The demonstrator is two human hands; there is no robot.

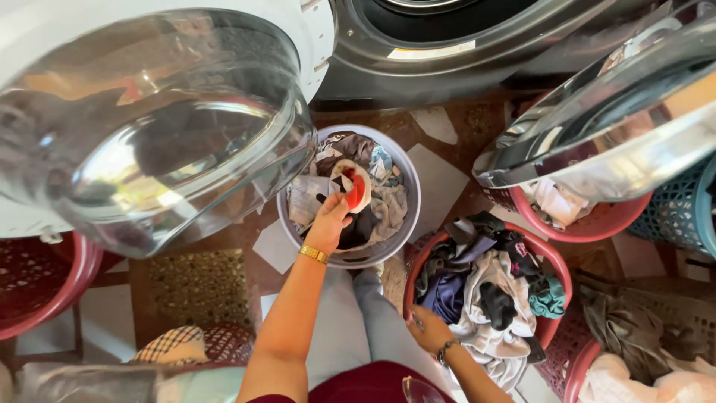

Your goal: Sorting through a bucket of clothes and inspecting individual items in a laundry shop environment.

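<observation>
My left hand (329, 221), with a gold bracelet on the wrist, reaches into a grey round basket (412, 195) of mixed clothes. It grips a small red and white piece of clothing (353, 186) at the top of the pile. My right hand (426, 328) rests on the near rim of a red laundry basket (556, 261) full of dark and white garments. Its fingers are curled over the rim and the clothes there.
An open washer door with a glass bowl (160, 127) hangs at the upper left, a second open door (611, 119) at the upper right. The machine drum opening (440, 30) is ahead. More red baskets (45, 283) and a teal basket (682, 213) stand around on the patterned floor.
</observation>
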